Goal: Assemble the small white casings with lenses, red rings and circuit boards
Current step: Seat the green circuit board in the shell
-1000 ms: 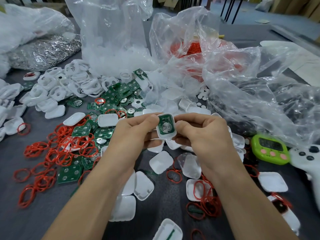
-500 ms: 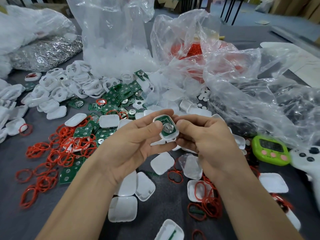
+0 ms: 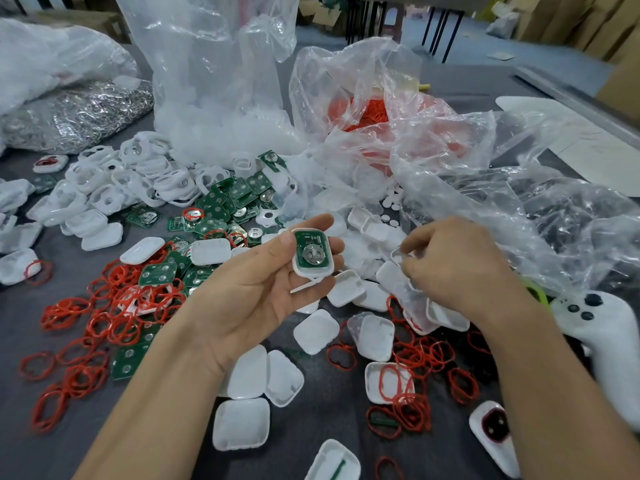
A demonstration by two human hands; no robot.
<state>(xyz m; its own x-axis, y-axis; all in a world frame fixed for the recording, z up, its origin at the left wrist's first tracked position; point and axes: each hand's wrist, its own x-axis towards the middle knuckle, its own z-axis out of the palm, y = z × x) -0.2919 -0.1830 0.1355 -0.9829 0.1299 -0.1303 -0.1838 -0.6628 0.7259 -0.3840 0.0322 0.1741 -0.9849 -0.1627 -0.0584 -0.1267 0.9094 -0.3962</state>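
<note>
Left hand (image 3: pixel 263 292) grips the white casing (image 3: pixel 313 271), circuit board (image 3: pixel 308 244) seated, over mid-bench (image 3: pixel 322 424). Right hand (image 3: pixel 460 268) has left it for the loose casings (image 3: pixel 346 287) rightward, fingers curled; whether they hold anything, I cannot tell. Likely fetching the next part.

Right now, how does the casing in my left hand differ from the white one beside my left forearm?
The held casing carries a green circuit board; the loose casing shows only white plastic. The left hand holds the held casing up; the loose casing lies flat on the table. Both are white rounded squares.
</note>
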